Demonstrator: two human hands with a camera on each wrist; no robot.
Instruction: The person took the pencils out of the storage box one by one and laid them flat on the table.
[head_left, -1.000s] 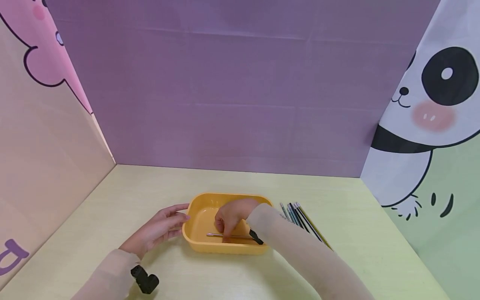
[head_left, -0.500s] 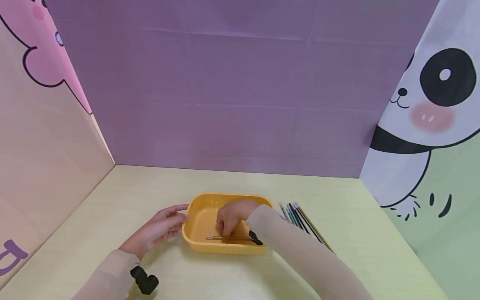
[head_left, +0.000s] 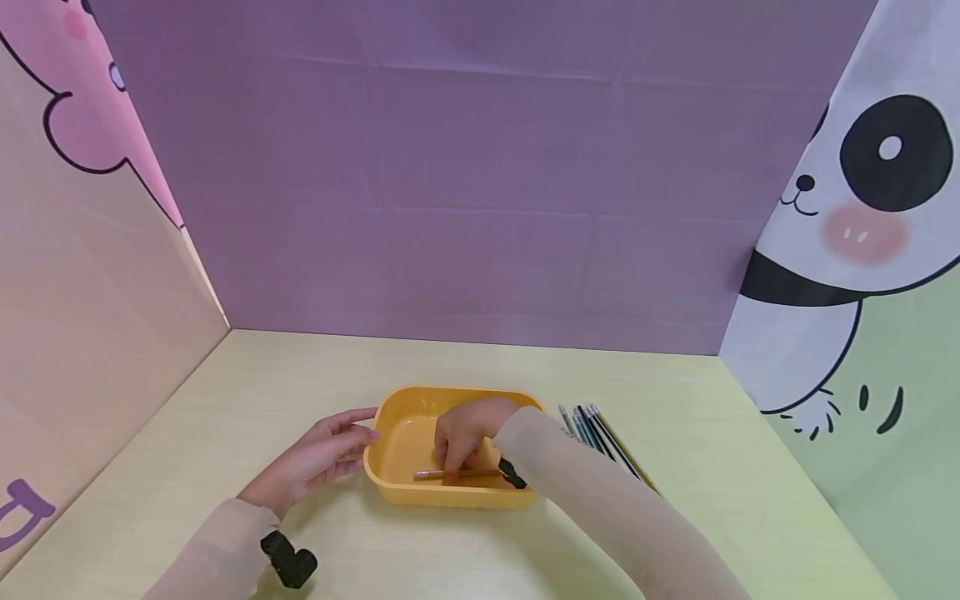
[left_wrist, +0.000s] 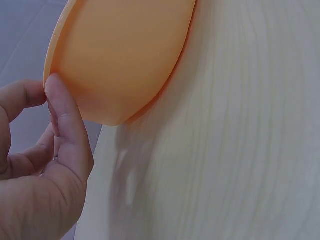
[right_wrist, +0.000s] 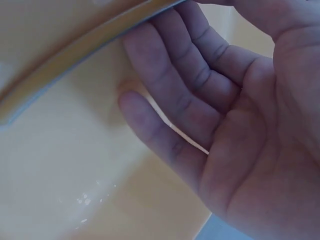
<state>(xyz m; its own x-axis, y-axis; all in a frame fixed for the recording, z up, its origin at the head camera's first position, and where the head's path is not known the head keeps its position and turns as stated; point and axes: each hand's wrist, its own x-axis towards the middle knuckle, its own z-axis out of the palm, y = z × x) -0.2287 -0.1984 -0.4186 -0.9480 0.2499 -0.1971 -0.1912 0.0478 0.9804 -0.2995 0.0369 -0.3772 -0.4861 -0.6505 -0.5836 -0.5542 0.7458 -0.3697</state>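
A yellow plastic basin [head_left: 450, 497] sits on the table in front of me. Inside it, near the front wall, my right hand [head_left: 467, 437] pinches a thin pencil [head_left: 429, 475] that lies crosswise; its sleeve hides the pencil's right end. Up close in the right wrist view, the pencil [right_wrist: 75, 62] runs from the fingertips to the left edge, with a gold side and a pale side. My left hand [head_left: 322, 457] touches the basin's left end at the rim. In the left wrist view, fingertips [left_wrist: 57, 87] lie right at the rim of the basin [left_wrist: 125, 50].
Several pencils [head_left: 600, 433] lie in a loose fan on the table just right of the basin, partly hidden by the right sleeve. A purple cloth wall [head_left: 480, 183] stands behind the pale wooden table [head_left: 315, 367]; printed side panels flank it.
My right hand has shifted slightly to the right inside the basin, and the pencil's left end sits a little nearer the front wall. The left hand and the basin have stayed put.
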